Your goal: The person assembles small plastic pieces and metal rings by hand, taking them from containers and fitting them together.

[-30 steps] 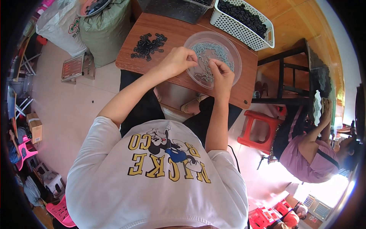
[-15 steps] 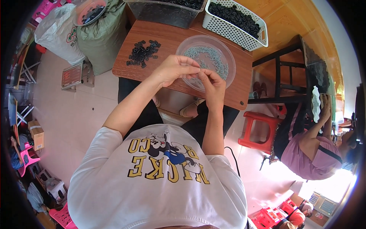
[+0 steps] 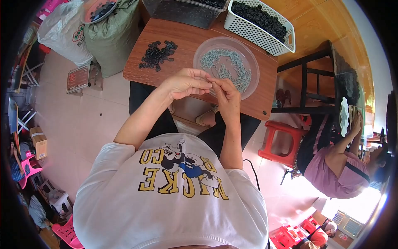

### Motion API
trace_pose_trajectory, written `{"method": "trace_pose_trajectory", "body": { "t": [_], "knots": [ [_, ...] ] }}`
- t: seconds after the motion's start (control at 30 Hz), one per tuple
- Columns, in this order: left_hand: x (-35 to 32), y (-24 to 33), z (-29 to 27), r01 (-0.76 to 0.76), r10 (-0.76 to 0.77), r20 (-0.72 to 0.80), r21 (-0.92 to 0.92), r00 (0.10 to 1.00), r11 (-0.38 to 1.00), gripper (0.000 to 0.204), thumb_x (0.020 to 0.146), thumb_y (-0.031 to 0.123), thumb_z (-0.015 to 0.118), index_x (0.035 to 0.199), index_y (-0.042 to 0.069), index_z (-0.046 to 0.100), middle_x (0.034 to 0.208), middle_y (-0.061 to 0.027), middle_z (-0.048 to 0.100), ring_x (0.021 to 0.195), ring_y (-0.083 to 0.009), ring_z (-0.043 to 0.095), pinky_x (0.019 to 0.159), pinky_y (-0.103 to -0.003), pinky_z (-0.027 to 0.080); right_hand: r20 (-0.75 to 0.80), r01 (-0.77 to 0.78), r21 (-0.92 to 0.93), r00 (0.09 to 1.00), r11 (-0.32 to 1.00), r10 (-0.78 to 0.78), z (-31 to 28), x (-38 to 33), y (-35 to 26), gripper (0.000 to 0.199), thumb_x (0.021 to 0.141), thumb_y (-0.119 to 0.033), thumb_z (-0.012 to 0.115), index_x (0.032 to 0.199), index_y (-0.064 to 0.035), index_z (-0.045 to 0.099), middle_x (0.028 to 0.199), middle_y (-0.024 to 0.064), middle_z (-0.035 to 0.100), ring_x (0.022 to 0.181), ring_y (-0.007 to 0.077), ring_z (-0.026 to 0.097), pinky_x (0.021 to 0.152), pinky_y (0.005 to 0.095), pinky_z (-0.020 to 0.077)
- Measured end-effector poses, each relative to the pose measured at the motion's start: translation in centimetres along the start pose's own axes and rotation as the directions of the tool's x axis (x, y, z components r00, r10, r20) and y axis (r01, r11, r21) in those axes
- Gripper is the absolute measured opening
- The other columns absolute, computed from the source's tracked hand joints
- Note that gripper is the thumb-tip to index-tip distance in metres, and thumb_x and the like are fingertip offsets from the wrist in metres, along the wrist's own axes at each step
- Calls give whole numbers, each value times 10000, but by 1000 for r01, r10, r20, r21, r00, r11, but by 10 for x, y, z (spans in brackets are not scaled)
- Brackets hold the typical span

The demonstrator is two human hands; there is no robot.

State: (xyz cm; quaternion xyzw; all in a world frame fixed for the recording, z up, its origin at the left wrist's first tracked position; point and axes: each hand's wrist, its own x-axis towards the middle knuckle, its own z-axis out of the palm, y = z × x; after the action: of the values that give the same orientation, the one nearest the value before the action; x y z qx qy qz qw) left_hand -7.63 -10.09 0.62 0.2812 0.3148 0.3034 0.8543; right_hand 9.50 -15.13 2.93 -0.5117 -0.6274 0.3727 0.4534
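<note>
My left hand (image 3: 187,84) and my right hand (image 3: 227,97) meet over the near edge of the brown table (image 3: 182,31). Their fingertips are pinched together, and whatever small thing is between them is too hidden to make out. Just beyond my right hand is a shallow clear round tub (image 3: 256,68), holding many small grey-blue screw-like pieces (image 3: 244,62). Left of it lies a loose pile of small black parts (image 3: 156,54). One lone black part (image 3: 264,112) rests at the table's right corner.
At the table's far side stand a dark see-through bin (image 3: 178,15) and a white perforated basket (image 3: 290,46), both filled with black pieces. Sacks (image 3: 112,47) and a low stool (image 3: 78,79) are on the left. Right are a red stool (image 3: 275,143) and another person (image 3: 342,168).
My joined hands have come slightly down toward my body, fingertips still together. The table and its containers appear slightly shifted in view. The other person's arm has moved a little.
</note>
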Motion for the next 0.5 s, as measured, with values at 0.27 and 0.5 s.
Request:
{"method": "trace_pose_trajectory", "body": {
  "t": [0.27,0.5],
  "knots": [
    [-8,-14,1,-73,76,17,-138,997,988,214,825,25,642,1032,-19,619,881,-82,643,778,-133,620,718,-227,518,-147,-122,582,957,804,251,3,-3,11,228,873,-1,562,1096,10,611,938,46,639,862,132,604,805,229,461],
    [-17,-16,10,-248,228,-138,-148,964,957,198,833,19,627,1023,-36,625,902,-95,645,766,-129,619,706,-221,514,-58,-162,745,951,647,305,6,-6,10,147,857,-5,589,995,38,618,909,93,651,788,152,641,716,238,519]
  ]
}}
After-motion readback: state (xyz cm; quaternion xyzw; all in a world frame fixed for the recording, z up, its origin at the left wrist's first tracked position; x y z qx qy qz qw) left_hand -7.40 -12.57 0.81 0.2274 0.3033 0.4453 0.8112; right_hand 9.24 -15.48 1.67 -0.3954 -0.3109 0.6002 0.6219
